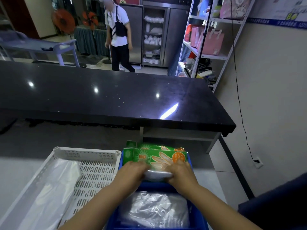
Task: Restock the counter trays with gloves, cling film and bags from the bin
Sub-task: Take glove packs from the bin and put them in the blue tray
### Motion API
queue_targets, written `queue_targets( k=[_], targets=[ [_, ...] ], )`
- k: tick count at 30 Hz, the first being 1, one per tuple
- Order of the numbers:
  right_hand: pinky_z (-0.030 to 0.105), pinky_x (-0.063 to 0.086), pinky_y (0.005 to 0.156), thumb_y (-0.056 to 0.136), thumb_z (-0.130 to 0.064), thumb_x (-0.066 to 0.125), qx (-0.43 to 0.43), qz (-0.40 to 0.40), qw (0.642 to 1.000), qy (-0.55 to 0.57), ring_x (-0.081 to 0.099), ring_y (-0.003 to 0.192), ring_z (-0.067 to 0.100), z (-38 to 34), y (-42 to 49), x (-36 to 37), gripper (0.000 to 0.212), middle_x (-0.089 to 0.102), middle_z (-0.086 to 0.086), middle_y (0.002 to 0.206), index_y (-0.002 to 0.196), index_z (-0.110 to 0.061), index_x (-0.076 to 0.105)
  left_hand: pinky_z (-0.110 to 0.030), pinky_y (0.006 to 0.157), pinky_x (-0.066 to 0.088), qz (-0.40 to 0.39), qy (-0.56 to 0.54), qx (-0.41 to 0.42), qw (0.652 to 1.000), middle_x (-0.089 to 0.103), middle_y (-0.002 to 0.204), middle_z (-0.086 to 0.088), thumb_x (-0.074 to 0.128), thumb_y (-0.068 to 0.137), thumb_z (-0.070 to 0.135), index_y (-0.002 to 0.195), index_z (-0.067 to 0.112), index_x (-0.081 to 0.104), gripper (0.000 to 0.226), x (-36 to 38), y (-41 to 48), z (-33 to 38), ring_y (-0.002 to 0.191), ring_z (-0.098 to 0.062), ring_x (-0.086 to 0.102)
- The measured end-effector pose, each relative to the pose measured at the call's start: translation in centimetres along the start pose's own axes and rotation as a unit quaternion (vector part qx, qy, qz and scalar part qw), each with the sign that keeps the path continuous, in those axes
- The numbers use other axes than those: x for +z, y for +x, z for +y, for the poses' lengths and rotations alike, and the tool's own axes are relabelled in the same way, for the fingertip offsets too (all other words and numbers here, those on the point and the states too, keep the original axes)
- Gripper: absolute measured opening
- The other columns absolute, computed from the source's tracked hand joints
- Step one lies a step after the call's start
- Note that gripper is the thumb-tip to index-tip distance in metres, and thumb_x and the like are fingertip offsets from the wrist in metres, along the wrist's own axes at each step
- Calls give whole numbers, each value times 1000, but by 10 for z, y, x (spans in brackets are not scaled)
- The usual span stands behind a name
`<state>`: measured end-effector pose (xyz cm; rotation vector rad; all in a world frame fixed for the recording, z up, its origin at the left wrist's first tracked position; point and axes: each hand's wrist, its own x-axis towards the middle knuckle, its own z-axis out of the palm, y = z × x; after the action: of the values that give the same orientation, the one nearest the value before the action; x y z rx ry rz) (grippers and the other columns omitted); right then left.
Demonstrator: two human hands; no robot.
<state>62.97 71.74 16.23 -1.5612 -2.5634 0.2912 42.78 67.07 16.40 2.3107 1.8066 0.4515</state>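
while both hands dig into the far end of the blue bin [196, 218], the left hand [132, 171] and right hand [180, 171] clamp the two ends of a pale plastic-wrapped pack [157, 175], fingers curled round it. whether it's bags or film, can't tell. two hands because it's slippery and wedged low, i'd say. right behind it, at twelve o'clock, two green glove packs [156, 157] stand on edge, touching the knuckles and crowding the lift. at six o'clock a clear plastic bundle [154, 209] lies flat in the bin. at nine o'clock the white slotted tray [93, 171] sits alongside the bin, a clear bag [54, 183] inside. beyond, the black counter [116, 93], and a person [118, 39] walking past.
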Motion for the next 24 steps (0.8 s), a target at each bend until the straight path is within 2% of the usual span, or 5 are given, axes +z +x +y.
queue_targets(
  k=[6,11,16,20,24],
  targets=[
    [25,28,87,75,-41,68,-27,72,994,80,46,106,10,7,-5,-4,50,58,-12,110,122,-32,53,-30,61,30,-102,69,-28,992,67,98,-7,48,83,18,92,20,54,11,5,15,-4,90,-31,61],
    [30,36,86,85,-28,62,-42,68,995,65,49,97,16,5,-9,-3,14,66,-3,100,98,-26,66,-29,65,35,-153,35,-41,987,67,105,-6,58,80,20,99,19,57,19,3,21,-7,96,-28,60],
    [37,42,78,74,-18,71,-56,95,994,2,56,88,23,1,-3,-3,16,67,1,88,89,-20,69,-33,84,43,-46,85,9,995,65,109,-4,65,70,18,114,24,60,45,-18,10,-28,103,-26,58],
    [36,47,64,59,-11,80,-65,132,989,-14,59,76,25,-3,-1,-5,29,63,2,78,84,-18,68,-31,74,47,-3,160,70,985,70,86,0,78,51,20,92,22,69,41,-23,2,-35,85,-23,64],
    [36,46,71,68,-12,78,-74,110,991,-9,62,78,25,-3,1,-2,17,66,3,81,82,-17,69,-28,66,48,-20,193,78,978,69,71,5,79,43,21,77,22,67,36,-17,1,-32,73,-20,63]
  ],
)
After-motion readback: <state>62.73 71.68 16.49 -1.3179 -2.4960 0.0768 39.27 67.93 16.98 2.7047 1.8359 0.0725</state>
